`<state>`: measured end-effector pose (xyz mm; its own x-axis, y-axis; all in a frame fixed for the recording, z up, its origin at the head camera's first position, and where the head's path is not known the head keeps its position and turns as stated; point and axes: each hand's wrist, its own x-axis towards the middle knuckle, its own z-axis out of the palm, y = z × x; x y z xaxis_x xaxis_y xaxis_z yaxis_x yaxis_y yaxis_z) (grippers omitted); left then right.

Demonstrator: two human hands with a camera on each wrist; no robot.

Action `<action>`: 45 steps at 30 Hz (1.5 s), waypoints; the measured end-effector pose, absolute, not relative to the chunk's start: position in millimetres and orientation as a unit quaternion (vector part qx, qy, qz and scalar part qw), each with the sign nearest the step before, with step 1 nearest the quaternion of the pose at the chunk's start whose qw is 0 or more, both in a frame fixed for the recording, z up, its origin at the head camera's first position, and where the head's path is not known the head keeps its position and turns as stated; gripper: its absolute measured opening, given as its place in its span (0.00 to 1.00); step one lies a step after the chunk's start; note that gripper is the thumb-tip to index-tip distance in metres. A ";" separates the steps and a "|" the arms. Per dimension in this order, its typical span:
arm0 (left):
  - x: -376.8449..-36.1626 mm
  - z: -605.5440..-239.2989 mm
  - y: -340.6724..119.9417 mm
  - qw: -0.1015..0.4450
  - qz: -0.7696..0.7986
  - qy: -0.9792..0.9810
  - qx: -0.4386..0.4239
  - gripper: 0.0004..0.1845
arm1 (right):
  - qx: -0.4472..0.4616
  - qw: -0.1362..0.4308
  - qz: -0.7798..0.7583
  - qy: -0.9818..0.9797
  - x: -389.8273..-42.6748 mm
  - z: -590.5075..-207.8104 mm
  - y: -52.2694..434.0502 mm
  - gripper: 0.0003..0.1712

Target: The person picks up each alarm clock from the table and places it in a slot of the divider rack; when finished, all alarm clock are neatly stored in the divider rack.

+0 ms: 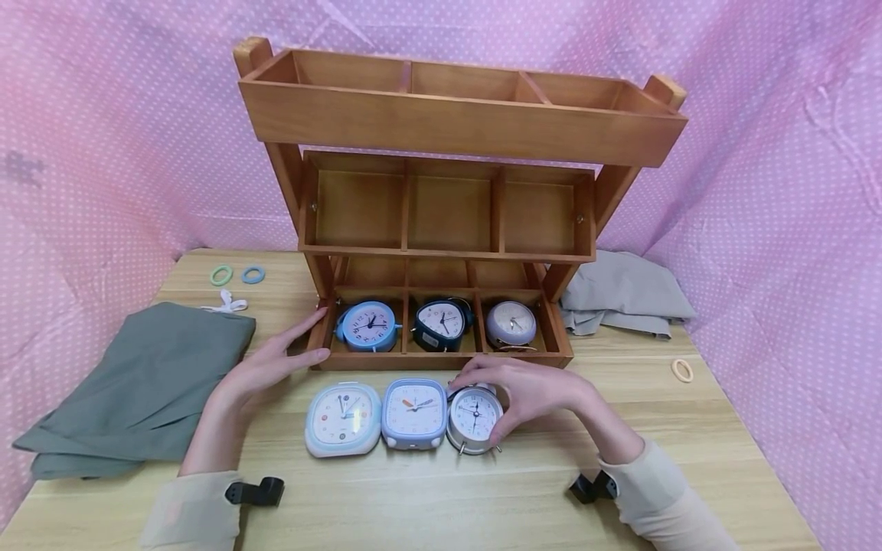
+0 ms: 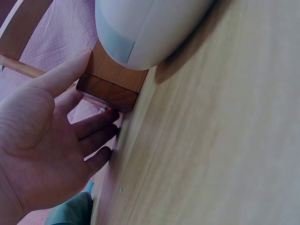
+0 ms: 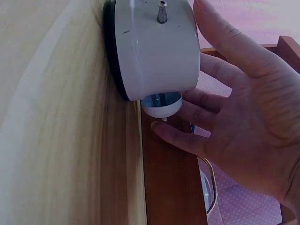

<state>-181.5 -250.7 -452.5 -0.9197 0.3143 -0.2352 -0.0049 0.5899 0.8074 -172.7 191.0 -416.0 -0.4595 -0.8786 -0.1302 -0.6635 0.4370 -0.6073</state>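
A silver twin-bell alarm clock (image 1: 475, 419) lies face up on the table, the last of a row of three. My right hand (image 1: 530, 385) grips it, fingers over its bell end and thumb at its lower right side. In the right wrist view the clock's pale casing (image 3: 157, 51) shows a short foot and a bell (image 3: 161, 105). My left hand (image 1: 265, 369) touches the left front corner of the wooden rack (image 1: 441, 360), its fingers extended. Beside the silver clock lie a blue-lilac clock (image 1: 414, 413) and a white and light-blue clock (image 1: 343, 418).
The rack's bottom tier holds a blue clock (image 1: 369, 326), a dark green clock (image 1: 442, 324) and a lilac-grey clock (image 1: 511, 325). Folded cloths, one green (image 1: 145, 383) and one grey (image 1: 620, 295), flank the rack. Small rings (image 1: 253, 275) lie on the table.
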 end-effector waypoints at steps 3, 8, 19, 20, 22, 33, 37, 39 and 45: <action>-181.5 -452.2 -250.8 0.179 0.446 0.873 0.089 0.44 | -0.469 0.224 -0.237 0.821 -172.3 -415.8 190.5 0.49; -181.3 -451.9 -250.7 0.178 0.448 0.872 0.089 0.44 | -0.464 0.230 -0.233 0.823 -171.4 -414.4 189.5 0.50; -181.3 -452.2 -251.0 0.177 0.448 0.872 0.087 0.44 | -0.467 0.218 -0.212 0.830 -170.3 -415.2 188.2 0.47; -181.4 -452.4 -251.0 0.178 0.447 0.872 0.087 0.44 | -0.468 0.215 -0.211 0.831 -170.1 -415.2 188.0 0.47; -181.5 -452.6 -251.0 0.178 0.444 0.874 0.086 0.44 | -0.471 0.210 -0.211 0.830 -169.7 -415.1 187.7 0.47; -181.3 -452.1 -250.6 0.181 0.441 0.875 0.083 0.44 | -0.478 0.205 -0.225 0.824 -171.5 -416.1 188.2 0.43; -181.6 -452.2 -249.3 0.184 0.449 0.871 0.082 0.44 | -0.479 0.200 -0.229 0.823 -170.7 -414.2 190.3 0.43; -181.8 -452.8 -248.9 0.186 0.454 0.868 0.081 0.44 | -0.481 0.196 -0.228 0.824 -170.3 -412.3 192.0 0.43; -180.5 -453.1 -249.8 0.186 0.453 0.868 0.079 0.44 | -0.484 0.172 -0.213 0.831 -172.5 -394.6 197.6 0.41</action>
